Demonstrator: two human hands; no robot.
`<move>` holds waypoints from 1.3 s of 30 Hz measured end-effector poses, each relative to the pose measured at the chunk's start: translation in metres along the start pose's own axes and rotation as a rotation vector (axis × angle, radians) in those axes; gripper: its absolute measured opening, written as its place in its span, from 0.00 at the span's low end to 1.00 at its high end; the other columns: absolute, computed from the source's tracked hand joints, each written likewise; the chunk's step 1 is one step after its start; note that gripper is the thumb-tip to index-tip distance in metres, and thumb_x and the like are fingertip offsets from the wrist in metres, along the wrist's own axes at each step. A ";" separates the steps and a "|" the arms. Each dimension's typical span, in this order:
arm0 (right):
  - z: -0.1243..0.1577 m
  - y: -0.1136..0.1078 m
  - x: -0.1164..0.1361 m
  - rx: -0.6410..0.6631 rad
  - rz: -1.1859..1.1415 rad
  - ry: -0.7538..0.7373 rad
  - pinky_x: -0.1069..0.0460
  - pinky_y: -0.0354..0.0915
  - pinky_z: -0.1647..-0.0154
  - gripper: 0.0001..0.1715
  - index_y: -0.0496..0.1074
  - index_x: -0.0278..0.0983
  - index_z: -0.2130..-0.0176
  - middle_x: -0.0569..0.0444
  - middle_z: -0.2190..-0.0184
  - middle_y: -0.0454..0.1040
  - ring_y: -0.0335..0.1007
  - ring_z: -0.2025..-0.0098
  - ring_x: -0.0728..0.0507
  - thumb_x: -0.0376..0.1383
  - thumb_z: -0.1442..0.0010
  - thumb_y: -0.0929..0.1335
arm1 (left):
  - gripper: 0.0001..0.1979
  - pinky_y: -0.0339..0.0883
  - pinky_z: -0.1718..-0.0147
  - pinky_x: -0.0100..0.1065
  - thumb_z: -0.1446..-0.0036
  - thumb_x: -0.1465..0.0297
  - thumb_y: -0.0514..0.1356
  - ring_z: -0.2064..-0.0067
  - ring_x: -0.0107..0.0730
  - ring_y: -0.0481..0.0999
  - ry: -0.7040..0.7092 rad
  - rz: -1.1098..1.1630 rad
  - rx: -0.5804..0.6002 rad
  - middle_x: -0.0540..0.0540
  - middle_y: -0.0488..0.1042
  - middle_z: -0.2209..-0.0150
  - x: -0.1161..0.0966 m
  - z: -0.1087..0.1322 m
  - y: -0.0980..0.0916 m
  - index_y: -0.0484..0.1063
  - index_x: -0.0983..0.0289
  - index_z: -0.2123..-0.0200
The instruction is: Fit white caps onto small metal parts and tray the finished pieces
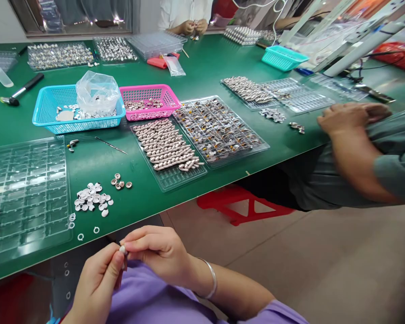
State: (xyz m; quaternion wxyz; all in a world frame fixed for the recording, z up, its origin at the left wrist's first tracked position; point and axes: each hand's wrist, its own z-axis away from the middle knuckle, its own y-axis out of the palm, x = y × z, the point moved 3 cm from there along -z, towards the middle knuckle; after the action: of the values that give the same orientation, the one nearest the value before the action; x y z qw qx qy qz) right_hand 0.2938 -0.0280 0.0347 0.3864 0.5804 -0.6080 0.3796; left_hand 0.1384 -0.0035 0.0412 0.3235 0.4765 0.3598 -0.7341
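My left hand (pixel 97 279) pinches a small silvery-white earbud-like part (pixel 122 249) between thumb and forefinger, just off the table's near edge. The fingers of my right hand (pixel 158 252) close on the same part from the other side and hide much of it. Beyond my hands, a heap of small white caps (pixel 92 197) lies on the green table (pixel 138 198). A few white rings (pixel 80 236) are by the edge. Several brownish round cups (pixel 121 184) sit behind the heap.
At the left is a clear compartment tray (pixel 26 193). Behind are a blue basket (pixel 43 119), a pink basket (pixel 168 96) and tweezers (pixel 111 145). Filled trays (pixel 219 130) stand mid-table. A co-worker's arm (pixel 354 144) rests at right, above a red stool (pixel 236 204). Another person's hands (pixel 193 28) are opposite.
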 end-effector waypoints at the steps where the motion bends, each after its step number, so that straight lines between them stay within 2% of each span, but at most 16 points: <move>1: 0.000 0.001 0.000 -0.019 0.002 0.007 0.56 0.78 0.60 0.07 0.80 0.37 0.61 0.49 0.62 0.82 0.81 0.62 0.47 0.29 0.40 0.72 | 0.26 0.56 0.83 0.26 0.39 0.49 0.52 0.82 0.25 0.60 0.042 -0.048 -0.021 0.46 0.60 0.84 -0.003 0.001 0.000 0.64 0.62 0.80; 4: 0.002 0.005 -0.003 -0.069 -0.037 0.045 0.56 0.79 0.62 0.07 0.80 0.37 0.64 0.49 0.63 0.82 0.81 0.63 0.47 0.27 0.41 0.71 | 0.24 0.57 0.83 0.25 0.37 0.53 0.51 0.82 0.25 0.62 0.146 -0.162 -0.064 0.47 0.62 0.84 -0.010 0.003 -0.002 0.65 0.61 0.80; 7: 0.004 0.007 -0.004 -0.096 -0.087 0.077 0.57 0.79 0.66 0.09 0.80 0.36 0.64 0.49 0.63 0.82 0.81 0.65 0.47 0.26 0.41 0.70 | 0.22 0.57 0.83 0.25 0.37 0.56 0.52 0.82 0.25 0.61 0.181 -0.211 -0.079 0.47 0.62 0.84 -0.013 0.003 -0.003 0.64 0.61 0.80; 14: 0.005 0.005 -0.001 -0.069 -0.004 0.000 0.56 0.78 0.65 0.10 0.79 0.36 0.63 0.48 0.63 0.81 0.81 0.64 0.47 0.26 0.39 0.68 | 0.24 0.54 0.84 0.26 0.38 0.51 0.52 0.82 0.26 0.58 -0.003 -0.041 0.031 0.46 0.60 0.84 0.001 0.001 0.000 0.63 0.61 0.79; 16: 0.006 0.005 -0.002 -0.074 -0.032 0.025 0.57 0.78 0.65 0.09 0.79 0.36 0.63 0.48 0.62 0.81 0.81 0.65 0.47 0.26 0.39 0.68 | 0.23 0.56 0.83 0.26 0.37 0.53 0.51 0.82 0.26 0.60 0.044 -0.083 0.020 0.46 0.61 0.84 0.000 0.000 -0.001 0.64 0.61 0.79; 21: 0.004 0.006 -0.004 -0.120 -0.043 0.070 0.56 0.79 0.64 0.08 0.80 0.37 0.66 0.49 0.64 0.82 0.81 0.64 0.47 0.28 0.39 0.69 | 0.17 0.57 0.82 0.24 0.37 0.64 0.52 0.83 0.25 0.63 0.282 -0.308 -0.089 0.46 0.63 0.83 -0.014 0.000 -0.004 0.64 0.60 0.79; 25: 0.004 0.006 0.000 -0.122 -0.014 0.021 0.56 0.78 0.63 0.08 0.80 0.35 0.66 0.49 0.64 0.82 0.81 0.64 0.47 0.26 0.40 0.70 | 0.16 0.56 0.83 0.24 0.38 0.67 0.52 0.83 0.25 0.62 0.321 -0.352 -0.112 0.46 0.63 0.84 -0.019 0.002 -0.003 0.63 0.60 0.79; 29: 0.004 0.005 0.002 -0.044 0.000 -0.007 0.57 0.78 0.64 0.09 0.79 0.34 0.64 0.47 0.62 0.81 0.80 0.64 0.48 0.25 0.39 0.68 | 0.19 0.57 0.83 0.24 0.37 0.64 0.51 0.83 0.25 0.63 0.249 -0.309 -0.043 0.47 0.63 0.84 -0.016 0.001 -0.005 0.62 0.60 0.80; 34: -0.008 -0.001 0.002 0.137 -0.010 0.039 0.58 0.75 0.69 0.08 0.77 0.33 0.70 0.49 0.69 0.80 0.77 0.70 0.50 0.26 0.40 0.69 | 0.24 0.58 0.81 0.26 0.36 0.55 0.50 0.81 0.26 0.64 0.025 -0.152 0.239 0.48 0.65 0.84 -0.004 -0.002 -0.010 0.64 0.62 0.81; 36: -0.016 -0.003 0.000 0.232 -0.021 0.099 0.58 0.72 0.70 0.07 0.76 0.33 0.73 0.52 0.73 0.79 0.76 0.72 0.50 0.27 0.43 0.72 | 0.25 0.58 0.80 0.26 0.37 0.52 0.51 0.81 0.26 0.64 -0.066 -0.088 0.325 0.49 0.66 0.84 0.000 -0.003 -0.012 0.66 0.62 0.79; 39: -0.027 -0.005 -0.003 0.433 -0.021 0.256 0.59 0.69 0.69 0.06 0.76 0.33 0.72 0.56 0.74 0.77 0.75 0.71 0.50 0.26 0.49 0.76 | 0.26 0.60 0.80 0.26 0.40 0.48 0.53 0.81 0.26 0.66 -0.202 0.025 0.392 0.50 0.68 0.83 0.004 -0.004 -0.011 0.68 0.63 0.77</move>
State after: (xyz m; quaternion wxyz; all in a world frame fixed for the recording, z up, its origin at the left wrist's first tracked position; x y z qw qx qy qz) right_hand 0.2998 -0.0023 0.0430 0.3306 0.6032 -0.4526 0.5674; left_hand 0.1295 0.0049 0.0389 0.2682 0.4588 0.1703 -0.8298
